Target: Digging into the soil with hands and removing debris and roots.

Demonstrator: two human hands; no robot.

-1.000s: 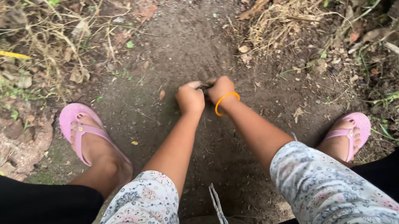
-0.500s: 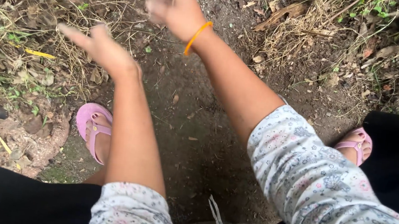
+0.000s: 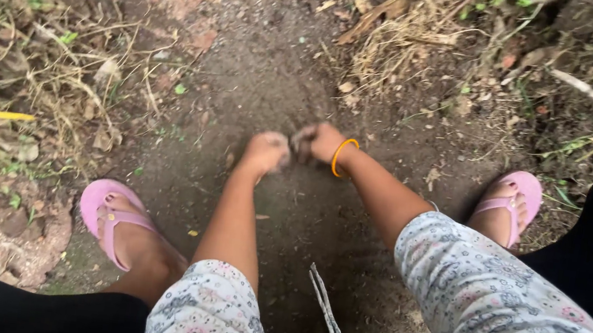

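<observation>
A patch of bare, dark, packed soil point(image 3: 277, 75) is seen from above, kind of a narrow dirt strip running up toward the top edge, crumbly and damp-looking. It's hemmed in on both sides by dry stuff: a tangle of straw-coloured grass stems and dead leaves point(image 3: 45, 86) along the left edge, and a clump of dry grass point(image 3: 400, 44) with green weeds near the top right corner.

Both hands are pressed down onto the soil around the middle of the strip, just beside each other, nearly touching. The left hand point(image 3: 266, 152) is curled into a loose fist, fingers bunched together against the dirt. The right hand point(image 3: 318, 141) is curled shut too, and something dark and small seems to be pinched between its fingers, but it's too blurred to tell what it is. An orange bangle point(image 3: 342, 157), thin and smooth, is worn on the right wrist.

Nothing really stands in the way of the hands; the ground right around them is only dotted with small leaf bits.

A pink flip-flop point(image 3: 105, 215) is planted at the left edge of the strip, and another pink sandal point(image 3: 512, 198) at the right edge, well apart from each other, rubbery and matte. Floral-print sleeves point(image 3: 504, 302), soft pale cloth with small flowers, are seen at the bottom, with black fabric point(image 3: 13, 305) beneath. A yellow leaf point(image 3: 8, 115), long and narrow, is lying in the litter on the left.
</observation>
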